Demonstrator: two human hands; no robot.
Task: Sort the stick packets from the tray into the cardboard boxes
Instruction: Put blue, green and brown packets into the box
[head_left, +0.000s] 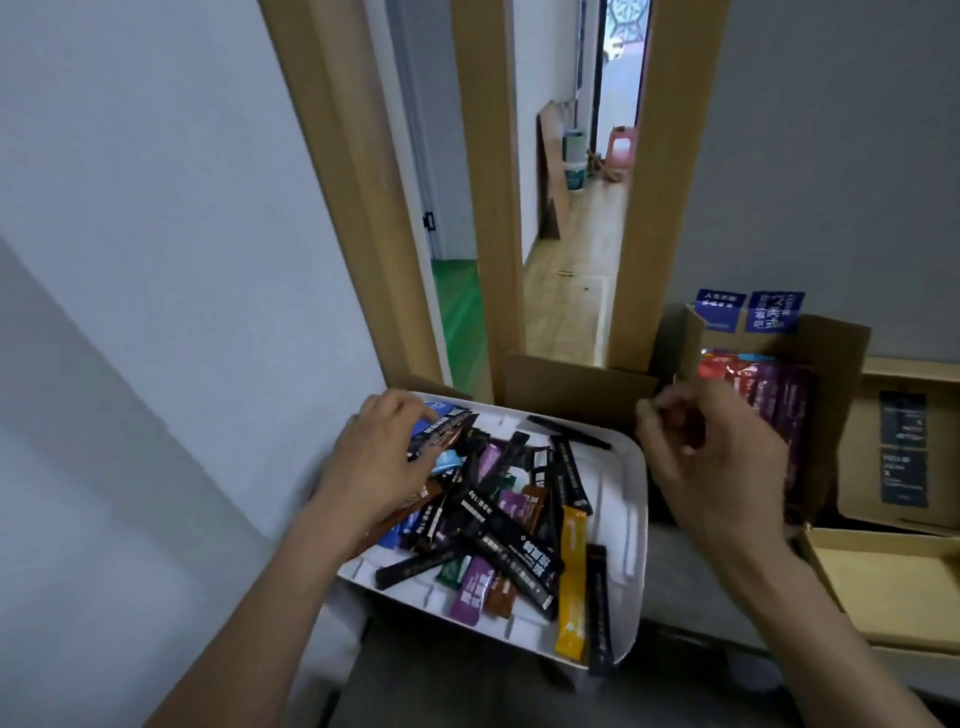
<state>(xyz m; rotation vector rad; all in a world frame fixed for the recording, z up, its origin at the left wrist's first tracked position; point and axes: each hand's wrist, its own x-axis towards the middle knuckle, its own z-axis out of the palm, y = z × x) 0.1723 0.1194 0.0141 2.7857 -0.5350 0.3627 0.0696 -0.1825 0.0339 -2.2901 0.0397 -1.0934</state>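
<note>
A pale wall (156, 208) fills the upper left of the frame, and a wooden door frame (358, 182) at top centre opens onto a corridor (576, 260) with a wood floor. At lower centre, one white tray (623, 467) sits on a grey surface (696, 587). It holds a loose heap of stick packets (498, 525), black, purple, brown, blue and green, too overlapped to count, with a single yellow packet (571, 571) near its lower right corner. Three cardboard boxes show at the right. The open box (836, 364) at centre right holds red and purple packets and bears two blue labels (774, 312) on its back flaps. The far-right box (862, 467) shows dark labels inside, and the lower-right box (883, 587) shows only its tan floor. The left hand (379, 457) grips a bunch of blue and brown packets at the tray's upper left. The right hand (717, 447) hovers with fingers curled between the tray and the open box; blur hides whether it holds anything.
</note>
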